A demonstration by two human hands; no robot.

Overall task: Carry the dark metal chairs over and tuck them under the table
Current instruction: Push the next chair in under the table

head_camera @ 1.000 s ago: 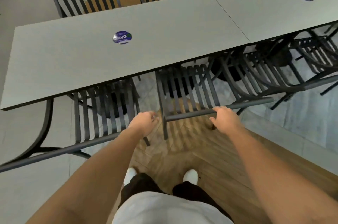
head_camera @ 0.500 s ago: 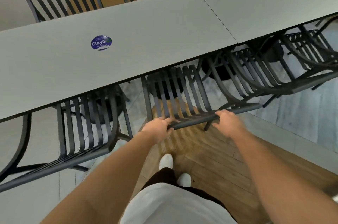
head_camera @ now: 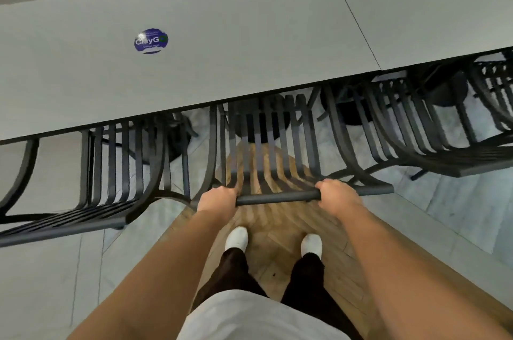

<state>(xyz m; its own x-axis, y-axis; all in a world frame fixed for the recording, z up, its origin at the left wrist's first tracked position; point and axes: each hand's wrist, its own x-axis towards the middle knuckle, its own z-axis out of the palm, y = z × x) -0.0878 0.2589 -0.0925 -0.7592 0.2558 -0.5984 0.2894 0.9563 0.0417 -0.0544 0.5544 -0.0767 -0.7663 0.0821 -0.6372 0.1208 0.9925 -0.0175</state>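
1. Both hands, left (head_camera: pixel 217 199) and right (head_camera: pixel 336 195), closed on top rail of dark metal chair (head_camera: pixel 266 156).
2. Seat partly under near edge of bench (head_camera: pixel 249 20).
3. Next, probably: push straight in, between neighbouring chairs.

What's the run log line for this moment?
step: tucking chair under table | left hand: gripping top rail | right hand: gripping top rail
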